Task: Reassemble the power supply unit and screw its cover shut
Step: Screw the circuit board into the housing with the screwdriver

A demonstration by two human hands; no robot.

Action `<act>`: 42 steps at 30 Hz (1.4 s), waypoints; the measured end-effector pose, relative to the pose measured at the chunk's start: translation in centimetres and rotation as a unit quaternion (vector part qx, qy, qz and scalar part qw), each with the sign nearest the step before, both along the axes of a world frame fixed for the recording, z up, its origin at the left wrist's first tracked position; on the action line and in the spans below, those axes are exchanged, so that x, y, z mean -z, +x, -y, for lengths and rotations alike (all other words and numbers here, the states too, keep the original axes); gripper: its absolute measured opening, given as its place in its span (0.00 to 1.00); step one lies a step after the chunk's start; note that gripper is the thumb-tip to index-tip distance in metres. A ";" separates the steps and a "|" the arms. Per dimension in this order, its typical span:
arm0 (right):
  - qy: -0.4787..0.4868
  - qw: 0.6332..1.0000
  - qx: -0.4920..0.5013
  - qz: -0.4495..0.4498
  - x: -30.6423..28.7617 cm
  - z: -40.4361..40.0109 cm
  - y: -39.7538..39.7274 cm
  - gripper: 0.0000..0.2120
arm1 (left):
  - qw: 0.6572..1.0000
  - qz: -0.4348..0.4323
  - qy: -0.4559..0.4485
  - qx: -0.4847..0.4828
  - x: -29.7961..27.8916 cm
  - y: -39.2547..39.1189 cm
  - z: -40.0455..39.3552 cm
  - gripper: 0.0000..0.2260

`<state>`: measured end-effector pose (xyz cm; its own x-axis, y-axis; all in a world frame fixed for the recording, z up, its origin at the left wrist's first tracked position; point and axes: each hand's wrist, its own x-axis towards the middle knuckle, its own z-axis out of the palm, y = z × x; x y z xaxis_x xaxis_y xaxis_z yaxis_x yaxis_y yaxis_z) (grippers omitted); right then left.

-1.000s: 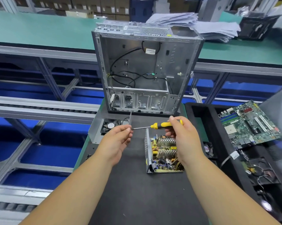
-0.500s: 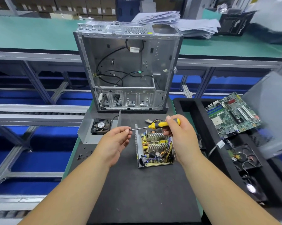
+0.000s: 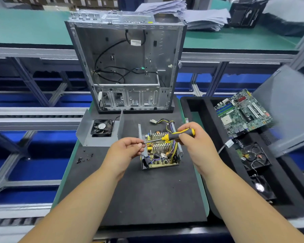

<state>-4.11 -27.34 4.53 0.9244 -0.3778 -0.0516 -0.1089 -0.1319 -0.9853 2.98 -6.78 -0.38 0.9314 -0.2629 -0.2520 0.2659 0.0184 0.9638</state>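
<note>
Yellow-and-black screwdriver (image 3: 174, 136) lies nearly level above the open power supply unit (image 3: 160, 149), long axis left-right, tip pointing left. Right hand (image 3: 195, 142) curls round its handle; left hand (image 3: 125, 151) pinches the shaft tip, palm turned inward. Unit sits mid-mat (image 3: 147, 193), its cover (image 3: 99, 131) with fan at the mat's far left corner. Loose screws (image 3: 84, 157) lie by the left edge.
</note>
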 end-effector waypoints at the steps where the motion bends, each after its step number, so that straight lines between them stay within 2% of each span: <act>1: 0.004 1.000 0.003 0.000 0.2 0.2 -0.2 0.10 | 1.000 -0.001 0.003 0.003 0.1 -0.2 0.1 0.07; 7: 0.023 0.999 0.031 0.009 1.0 0.6 -1.1 0.05 | 0.999 0.038 0.027 0.022 0.2 -0.9 0.1 0.08; 14: -0.002 1.000 0.015 -0.010 1.0 0.4 -1.6 0.05 | 0.994 0.088 0.063 0.016 0.3 -1.5 0.1 0.09; 18: -0.008 0.999 0.044 -0.023 1.0 0.4 -1.5 0.04 | 0.990 0.122 0.067 0.022 0.1 -1.5 0.0 0.10; 24: 0.018 0.999 0.044 -0.015 0.7 0.4 -1.4 0.07 | 0.991 0.122 0.040 0.026 -0.1 -1.6 0.0 0.10; 33: -0.011 0.999 0.039 -0.018 0.5 1.1 -1.7 0.07 | 0.991 0.123 0.023 0.040 0.9 -2.5 0.2 0.14; 35: -0.029 0.998 0.041 -0.024 0.6 1.5 -1.7 0.07 | 0.990 0.136 0.049 0.005 1.9 -2.8 -0.2 0.15; 38: -0.085 0.995 0.028 -0.035 0.9 2.0 -1.7 0.06 | 0.975 0.153 0.153 -0.040 4.4 -2.9 -1.1 0.22; 42: -0.163 0.986 -0.016 -0.037 1.3 2.2 -1.7 0.04 | 0.948 0.140 0.285 0.027 7.9 -3.2 -1.3 0.34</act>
